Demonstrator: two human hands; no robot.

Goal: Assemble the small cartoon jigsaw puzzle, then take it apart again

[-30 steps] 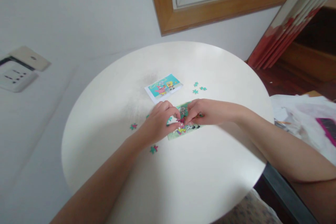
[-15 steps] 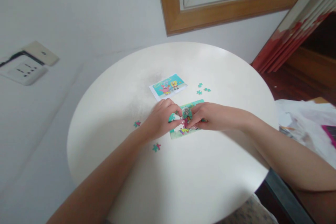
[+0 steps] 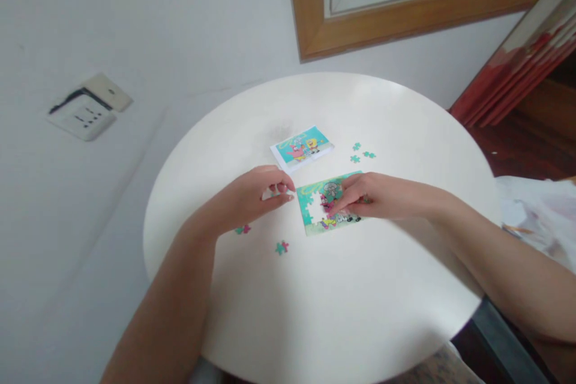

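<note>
A partly assembled jigsaw puzzle (image 3: 310, 230) with a cartoon picture lies on the table, a white gap in its left half. My right hand (image 3: 371, 195) rests over its right side, the index finger extended onto a pink part at the gap's edge. Its other fingers are bent and partly hidden. Just left of the puzzle hovers my left hand (image 3: 252, 195), thumb and index finger apart, nothing gripped between their tips. A bit of green shows behind its fingers; I cannot tell whether it is held. One green-and-pink puzzle piece (image 3: 281, 248) lies below that hand, another (image 3: 243, 230) by the wrist.
Beyond the puzzle lies a reference picture card (image 3: 302, 147) with the same characters. Several green puzzle pieces (image 3: 355, 159) sit to its right. The round white table (image 3: 324, 306) stands against the wall, below a wood-framed window (image 3: 315, 39). White plastic bags (image 3: 535, 210) are at the right.
My left hand has drawn back left from the puzzle, its thumb and index finger parting and uncovering the gap. My right index finger stays on the pink part. The whole view has shifted slightly.
</note>
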